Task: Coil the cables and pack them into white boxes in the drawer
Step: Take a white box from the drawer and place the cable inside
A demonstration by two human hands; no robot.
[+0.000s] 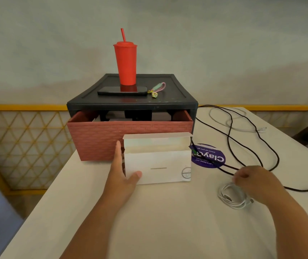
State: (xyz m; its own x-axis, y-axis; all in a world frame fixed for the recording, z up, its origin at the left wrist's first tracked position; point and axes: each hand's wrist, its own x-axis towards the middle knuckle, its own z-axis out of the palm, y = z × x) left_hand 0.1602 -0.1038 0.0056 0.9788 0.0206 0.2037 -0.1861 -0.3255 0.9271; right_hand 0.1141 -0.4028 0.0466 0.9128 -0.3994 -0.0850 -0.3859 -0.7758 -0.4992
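An open white box (156,165) stands on the table in front of the drawer, its lid flap up. My left hand (122,174) grips its left end, fingers along the side and thumb on the front face. To the right lies a coiled white cable (232,198). My right hand (252,179) sits over its far edge with fingers curled onto it. A loose black cable (242,144) snakes across the table behind that hand. Another loose white cable (241,128) lies further back. The pink brick-patterned drawer (130,135) is pulled partly out, with light-coloured boxes dimly visible inside.
The drawer's black cabinet (168,103) carries a red tumbler (125,62), a dark phone (112,91) and a keychain (156,89). A purple round sticker (213,156) lies right of the box. The table edge (43,193) drops off to the left, beside a yellow lattice fence.
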